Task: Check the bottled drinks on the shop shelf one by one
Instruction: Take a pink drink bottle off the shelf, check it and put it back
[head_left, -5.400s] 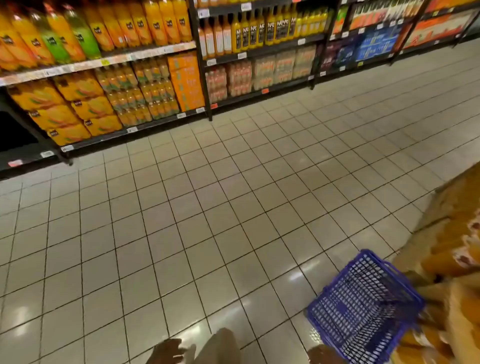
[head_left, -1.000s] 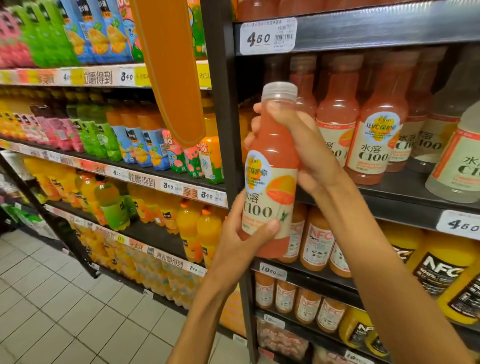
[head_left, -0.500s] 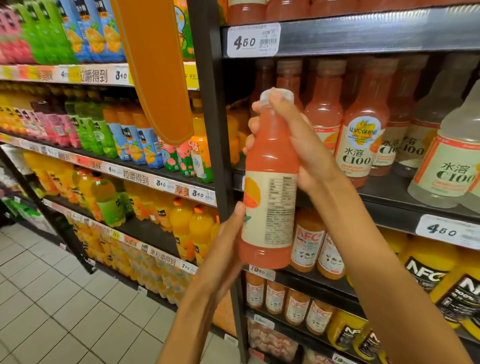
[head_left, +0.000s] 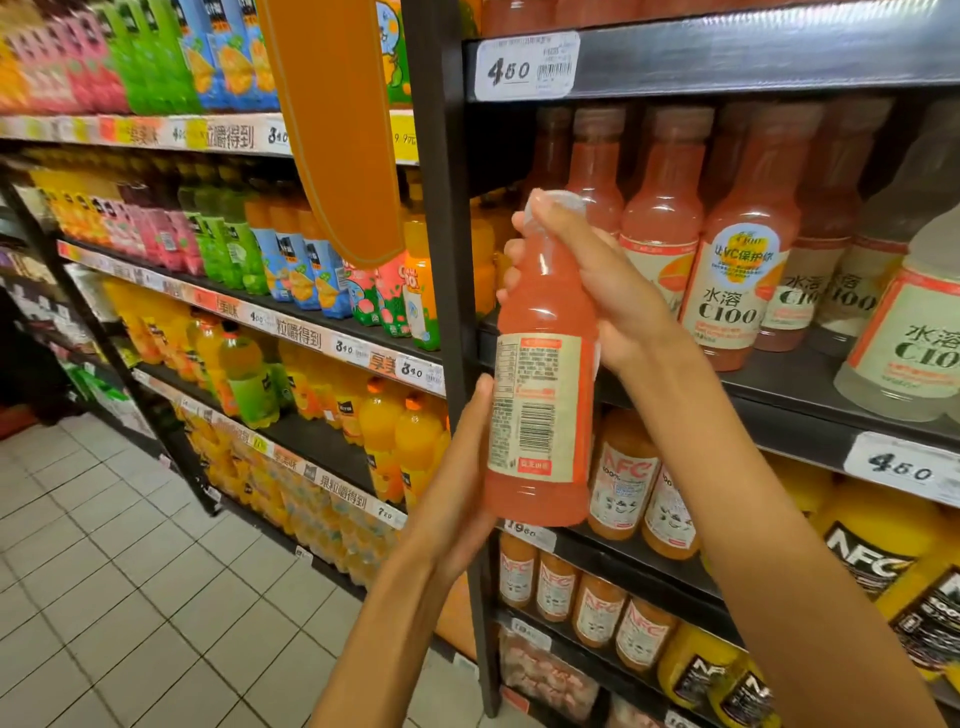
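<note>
I hold a pink grapefruit-coloured drink bottle (head_left: 543, 322) upright in front of the dark shelf (head_left: 769, 395). Its back label with barcode and small print faces me. My right hand (head_left: 587, 270) wraps the neck and shoulder, covering most of the clear cap. My left hand (head_left: 457, 488) cups the lower side and base from the left. More of the same pink bottles (head_left: 732, 260) stand in a row on the shelf behind, next to pale cloudy bottles (head_left: 904, 332) at the right.
Orange juice bottles (head_left: 623, 478) and black-labelled yellow bottles (head_left: 872, 556) fill the shelves below. A black upright post (head_left: 441, 260) divides this bay from the colourful drinks (head_left: 270, 249) at the left. An orange hanging banner (head_left: 337, 130) hangs in front. Tiled floor (head_left: 130, 597) lies lower left.
The bottle has been turned about its upright axis: its front logo faced me a second ago, now the barcode side does. Both hands keep their hold, and the view sits slightly closer.
</note>
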